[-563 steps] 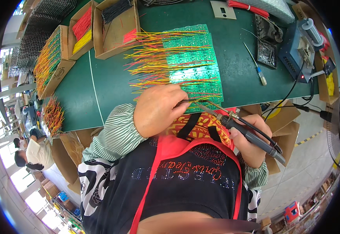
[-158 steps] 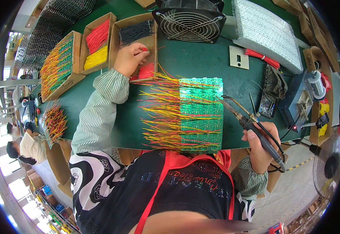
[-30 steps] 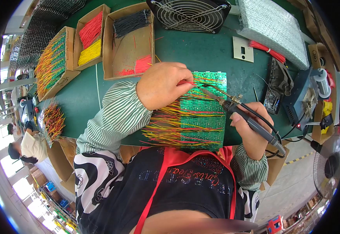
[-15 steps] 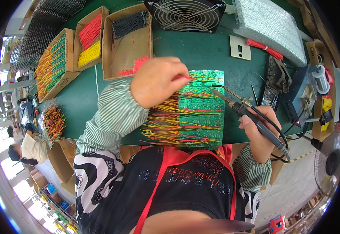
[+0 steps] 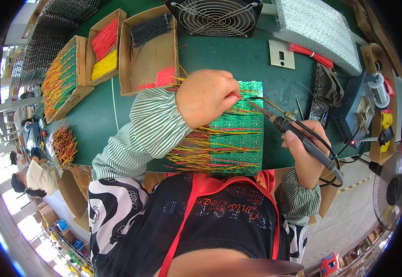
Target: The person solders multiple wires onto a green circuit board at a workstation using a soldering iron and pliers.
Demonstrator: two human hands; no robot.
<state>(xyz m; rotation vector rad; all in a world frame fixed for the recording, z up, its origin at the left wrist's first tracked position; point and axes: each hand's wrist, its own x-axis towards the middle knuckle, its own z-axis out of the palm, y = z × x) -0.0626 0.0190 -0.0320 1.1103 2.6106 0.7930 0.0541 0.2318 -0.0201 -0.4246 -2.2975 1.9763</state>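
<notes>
My left hand [image 5: 208, 97] is closed in a pinch on a thin red wire [image 5: 240, 96] over the upper part of a green circuit board panel [image 5: 238, 123]. My right hand [image 5: 305, 148] grips a soldering iron [image 5: 309, 146] with a curved metal feed tube running alongside it. The iron's tip is by the wire's end at the board; whether they touch cannot be made out. Red, yellow and black wires [image 5: 189, 154] stick out leftward from the panel in rows. Part of the panel is hidden under my left hand.
Cardboard boxes hold red wires [image 5: 105, 39], yellow wires [image 5: 104, 66], black wires [image 5: 152, 30] and wired boards [image 5: 61, 76]. A fan [image 5: 214, 16] stands at the back. Bubble-wrapped goods [image 5: 317, 32], a soldering station [image 5: 355, 111] and a solder spool [image 5: 379, 94] are at the right.
My left hand has moved right across the panel, bringing the red wire's end close to the iron's tip. My right hand and the iron have barely shifted.
</notes>
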